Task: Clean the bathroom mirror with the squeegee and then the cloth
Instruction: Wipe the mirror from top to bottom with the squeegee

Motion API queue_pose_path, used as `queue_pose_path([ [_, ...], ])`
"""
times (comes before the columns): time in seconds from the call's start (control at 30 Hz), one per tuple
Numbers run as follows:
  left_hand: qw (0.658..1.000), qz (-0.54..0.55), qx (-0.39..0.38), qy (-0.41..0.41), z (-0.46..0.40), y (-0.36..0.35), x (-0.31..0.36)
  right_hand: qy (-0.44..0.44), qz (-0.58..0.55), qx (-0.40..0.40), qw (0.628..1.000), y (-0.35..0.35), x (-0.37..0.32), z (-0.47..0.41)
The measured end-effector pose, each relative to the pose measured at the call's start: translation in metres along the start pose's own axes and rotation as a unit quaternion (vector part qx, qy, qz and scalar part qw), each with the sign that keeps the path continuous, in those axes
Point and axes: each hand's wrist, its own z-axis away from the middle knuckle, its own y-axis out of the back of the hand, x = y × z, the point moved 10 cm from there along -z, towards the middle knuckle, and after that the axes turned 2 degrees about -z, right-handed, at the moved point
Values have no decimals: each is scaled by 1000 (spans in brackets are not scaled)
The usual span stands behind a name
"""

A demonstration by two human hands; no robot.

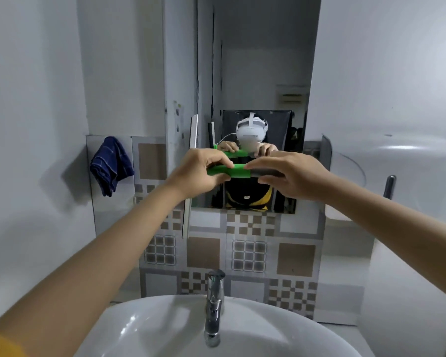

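The mirror (258,73) hangs on the wall above the sink and reflects a person with a white headset. In front of its lower part I hold the squeegee (238,171), a green piece with a dark grey handle, level and sideways. My left hand (198,173) grips its green end. My right hand (291,176) grips the grey handle end. Both hands are close together, just in front of the glass. A dark blue checked cloth (111,166) hangs on the wall to the left of the mirror, apart from both hands.
A white sink (281,328) with a chrome tap (214,305) sits below my arms. Patterned brown and grey tiles (242,253) cover the wall under the mirror. A white curved fixture (397,150) and a dark knobbed rod (389,186) stand at the right.
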Motion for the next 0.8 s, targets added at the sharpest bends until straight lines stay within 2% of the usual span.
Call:
queue_pose_path([
  [0.1, 999, -23, 8, -26, -20, 10, 4, -13, -11, 42, 999, 12, 8, -12],
  [0.27, 989, -114, 49, -83, -49, 35, -1, -20, 65, 102, 993, 38, 20, -42],
  [0.47, 975, -183, 122, -6, -65, 87, -67, -35, 123, 120, 985, 75, 54, -107],
  [0.63, 973, -193, 100, 76, -79, 110, -128, -46, 149, 124, 980, 102, 80, -173],
  [0.8, 960, -258, 79, 82, -94, 116, -163, -74, 174, 145, 971, 121, 95, -228],
])
